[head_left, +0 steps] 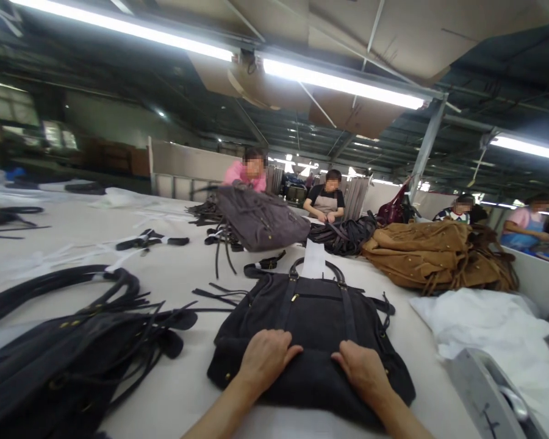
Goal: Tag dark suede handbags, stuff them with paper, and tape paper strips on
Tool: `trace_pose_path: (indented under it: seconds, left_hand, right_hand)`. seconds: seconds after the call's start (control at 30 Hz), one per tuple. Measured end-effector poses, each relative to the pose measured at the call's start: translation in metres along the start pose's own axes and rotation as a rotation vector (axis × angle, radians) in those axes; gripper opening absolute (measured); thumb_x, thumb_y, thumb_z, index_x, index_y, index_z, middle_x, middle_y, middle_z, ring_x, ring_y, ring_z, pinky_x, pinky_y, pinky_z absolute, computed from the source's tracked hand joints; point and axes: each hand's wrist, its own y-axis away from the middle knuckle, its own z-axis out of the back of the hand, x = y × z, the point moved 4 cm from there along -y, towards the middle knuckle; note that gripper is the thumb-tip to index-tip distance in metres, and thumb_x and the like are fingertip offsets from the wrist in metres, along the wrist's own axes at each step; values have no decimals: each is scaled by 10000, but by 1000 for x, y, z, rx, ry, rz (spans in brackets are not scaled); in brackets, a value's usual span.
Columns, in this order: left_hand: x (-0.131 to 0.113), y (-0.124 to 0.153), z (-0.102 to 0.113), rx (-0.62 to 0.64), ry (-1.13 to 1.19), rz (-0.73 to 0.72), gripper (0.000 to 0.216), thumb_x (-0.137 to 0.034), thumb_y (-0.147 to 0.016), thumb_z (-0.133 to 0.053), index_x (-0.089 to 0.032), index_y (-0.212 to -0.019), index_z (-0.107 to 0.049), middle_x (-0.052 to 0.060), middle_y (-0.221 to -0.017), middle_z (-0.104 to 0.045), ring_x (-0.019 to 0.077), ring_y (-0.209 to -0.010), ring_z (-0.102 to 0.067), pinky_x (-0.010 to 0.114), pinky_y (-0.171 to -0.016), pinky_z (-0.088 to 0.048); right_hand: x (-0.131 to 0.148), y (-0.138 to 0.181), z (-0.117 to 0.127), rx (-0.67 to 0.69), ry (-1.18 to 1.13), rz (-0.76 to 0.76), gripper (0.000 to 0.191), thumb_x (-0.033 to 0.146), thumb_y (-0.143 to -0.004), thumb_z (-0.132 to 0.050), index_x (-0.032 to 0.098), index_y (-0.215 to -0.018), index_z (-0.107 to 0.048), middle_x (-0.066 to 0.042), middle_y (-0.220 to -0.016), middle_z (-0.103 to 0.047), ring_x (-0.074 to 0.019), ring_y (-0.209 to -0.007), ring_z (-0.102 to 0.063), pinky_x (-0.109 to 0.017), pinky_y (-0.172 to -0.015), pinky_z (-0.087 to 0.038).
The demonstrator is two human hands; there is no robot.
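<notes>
A dark navy suede handbag lies flat on the white table right in front of me, its handles and a white paper tag pointing away. My left hand rests on the bag's near left part, fingers curled down onto the fabric. My right hand rests on its near right part in the same way. Both press on the bag; neither lifts it.
A heap of dark bags and straps lies at my left. A grey bag, a pile of tan fringed bags, black straps and white cloth lie beyond and right. Several people work at the far side.
</notes>
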Motion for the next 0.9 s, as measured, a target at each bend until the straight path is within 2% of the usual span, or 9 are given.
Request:
trace_pose_path:
  seconds: [0.17, 0.3, 0.4, 0.5, 0.57, 0.63, 0.73, 0.8, 0.9]
  left_hand:
    - [-4, 4, 7, 99, 19, -5, 365, -413, -906, -443, -169, -833, -704, 111, -869, -725, 286, -869, -676, 361, -752, -484]
    - [-36, 2, 7, 110, 43, 20, 415, -510, -818, -550, -145, -953, -694, 138, -977, -703, 317, -936, -646, 407, -818, -477]
    - [-62, 1, -7, -7, 34, 39, 516, -527, -829, -559, -107, -1123, -620, 176, -1114, -632, 357, -1066, -559, 495, -948, -386]
    - [-70, -3, -25, -132, 49, -13, 318, -426, -897, -523, -153, -1022, -627, 118, -1002, -630, 304, -997, -557, 464, -941, -369]
    - [-66, -9, -33, -169, 50, -49, 261, -412, -900, -538, -172, -966, -617, 90, -939, -619, 280, -929, -555, 435, -891, -383]
    - [-61, -14, -36, -204, 38, -74, 262, -427, -903, -539, -179, -956, -602, 82, -928, -606, 272, -904, -543, 421, -862, -381]
    - [-59, -16, -33, -276, 29, -136, 237, -418, -918, -521, -191, -944, -582, 63, -930, -590, 259, -902, -524, 408, -854, -362]
    - [-60, -13, -31, -315, 32, -178, 186, -383, -903, -558, -198, -915, -571, 48, -915, -582, 255, -889, -511, 403, -839, -356]
    - [-59, -8, -30, -353, 64, -225, 113, -292, -858, -628, -207, -872, -554, 31, -884, -573, 252, -855, -493, 397, -809, -355]
  right_hand:
    - [-10, -1, 5, 80, -324, -18, 301, 535, -842, -574, 240, -788, -590, 42, -791, -679, -158, -789, -625, -249, -684, -360]
    - [-11, -3, -1, 62, -350, -90, 347, 530, -871, -518, 217, -723, -547, 25, -722, -632, -154, -725, -583, -262, -674, -346]
    - [-9, -5, 0, 67, -356, -108, 362, 528, -888, -480, 210, -725, -540, 11, -722, -623, -155, -722, -576, -263, -669, -350]
    - [-15, -6, 15, 117, -384, -58, 344, 545, -856, -521, 218, -759, -559, 22, -753, -638, -152, -747, -592, -253, -671, -365]
    - [-28, -3, 31, 185, -352, 8, 407, 604, -721, -660, 240, -889, -588, 22, -861, -664, -171, -818, -611, -253, -695, -379]
    - [-47, 3, 43, 246, -228, 34, 628, 628, -552, -773, 263, -1023, -577, 4, -942, -672, -209, -856, -621, -271, -697, -383]
    - [-74, 13, 47, 256, -41, -2, 699, 611, -458, -827, 250, -1003, -578, -27, -921, -667, -263, -845, -622, -302, -674, -369]
    - [-83, 19, 39, 231, -3, -15, 574, 593, -525, -811, 237, -912, -579, -26, -897, -655, -267, -857, -615, -309, -686, -368]
    - [-85, 24, 26, 189, 14, -37, 323, 504, -759, -686, 225, -853, -553, -12, -882, -637, -218, -853, -607, -294, -705, -383]
